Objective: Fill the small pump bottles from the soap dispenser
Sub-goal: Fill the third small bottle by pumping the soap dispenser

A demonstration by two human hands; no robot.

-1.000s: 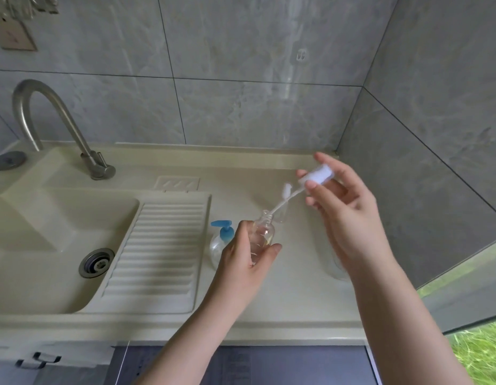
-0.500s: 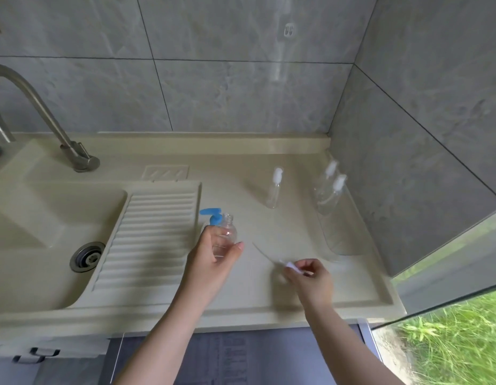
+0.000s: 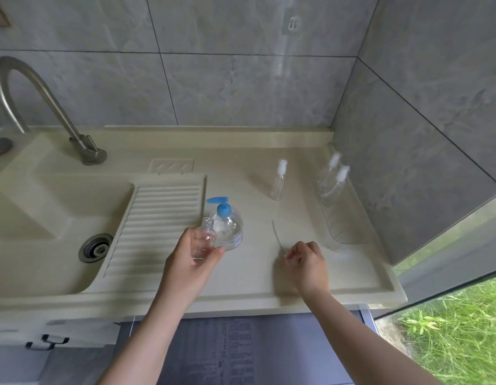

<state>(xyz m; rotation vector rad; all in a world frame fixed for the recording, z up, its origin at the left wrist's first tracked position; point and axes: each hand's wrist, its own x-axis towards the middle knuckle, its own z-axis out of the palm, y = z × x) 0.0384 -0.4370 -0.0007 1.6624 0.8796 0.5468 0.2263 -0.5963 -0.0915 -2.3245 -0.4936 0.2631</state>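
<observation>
At the table's front, the left hand (image 3: 191, 252) grips an uncapped bottle (image 3: 205, 237), seemingly empty, touching the dispenser (image 3: 226, 224). The right hand (image 3: 306, 258) lies curled on the table over the removed pump, its tube (image 3: 276, 235) poking out. Three capped bottles (image 3: 278, 181) wait behind, seemingly empty: filling looks barely begun.

Four small bottles (image 3: 278, 180), perhaps; one soap dispenser (image 3: 227, 226); two hands (image 3: 189, 262).
</observation>
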